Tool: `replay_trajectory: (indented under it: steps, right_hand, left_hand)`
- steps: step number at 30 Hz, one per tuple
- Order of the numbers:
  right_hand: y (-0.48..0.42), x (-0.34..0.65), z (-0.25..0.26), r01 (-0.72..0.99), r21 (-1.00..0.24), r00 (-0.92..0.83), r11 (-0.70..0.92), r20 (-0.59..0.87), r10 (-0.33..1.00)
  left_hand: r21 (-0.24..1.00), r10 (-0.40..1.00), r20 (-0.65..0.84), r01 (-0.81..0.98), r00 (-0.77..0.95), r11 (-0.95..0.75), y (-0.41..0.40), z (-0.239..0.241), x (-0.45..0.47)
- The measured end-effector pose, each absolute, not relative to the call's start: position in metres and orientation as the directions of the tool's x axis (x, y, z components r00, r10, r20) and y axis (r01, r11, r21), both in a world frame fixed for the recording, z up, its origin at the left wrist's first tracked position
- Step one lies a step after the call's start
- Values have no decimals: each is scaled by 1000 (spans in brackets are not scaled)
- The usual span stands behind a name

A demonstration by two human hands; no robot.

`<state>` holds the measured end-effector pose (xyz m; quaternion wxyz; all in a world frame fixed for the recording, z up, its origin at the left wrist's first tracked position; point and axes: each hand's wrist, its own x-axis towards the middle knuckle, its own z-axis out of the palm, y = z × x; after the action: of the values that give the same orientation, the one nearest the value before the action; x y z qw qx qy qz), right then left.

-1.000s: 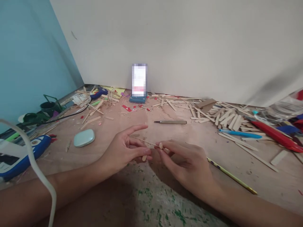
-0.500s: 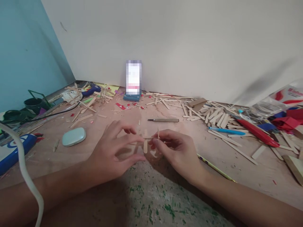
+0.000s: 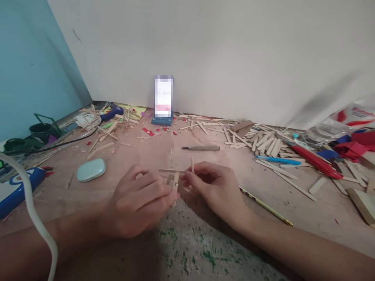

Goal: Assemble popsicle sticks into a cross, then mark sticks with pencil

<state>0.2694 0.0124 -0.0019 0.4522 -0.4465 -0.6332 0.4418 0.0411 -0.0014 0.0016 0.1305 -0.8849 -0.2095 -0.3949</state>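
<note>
Several short pieces of wooden craft stick are between my hands, above the table. One craft stick (image 3: 176, 177) runs up and down, and the fingertips of my left hand (image 3: 140, 203) are closed on its lower end. Across its top lies a thin stick (image 3: 169, 170), which reaches to the fingers of my right hand (image 3: 216, 185). My right thumb and forefinger pinch that stick near a small upright stick piece (image 3: 192, 163). Whether the pieces are glued together I cannot tell. Behind my hands lies a wooden-handled craft tool (image 3: 202, 148).
A lit phone (image 3: 163, 97) stands against the wall. Loose craft sticks (image 3: 266, 142), a blue pen (image 3: 278, 160) and a red cutter (image 3: 318, 160) lie right. A yellow patterned pencil (image 3: 265, 206) is beside my right forearm. Left are a pale case (image 3: 91, 170), a glue gun (image 3: 112, 112) and a white cable (image 3: 32, 210).
My left hand's spread fingers have closed on the lower end of the up-and-down stick, which has tilted. My right hand keeps its pinch. The view has shifted slightly.
</note>
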Motion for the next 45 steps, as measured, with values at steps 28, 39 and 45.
replay_trajectory:
  steps: [28, 39, 45]
  right_hand:
    - [21, 276, 5, 52, -991, -252, 125, 108, 962]
    - [19, 281, 2, 100, -976, -349, 195, 149, 925]
    - [16, 280, 4, 160, -941, -379, 300, 222, 899]
  left_hand:
    - [833, 896, 289, 372, 337, -409, 20, 5, 41]
    - [892, 929, 254, 306, 269, -333, 22, 4, 41]
    - [888, 926, 270, 305, 263, -345, 26, 2, 40]
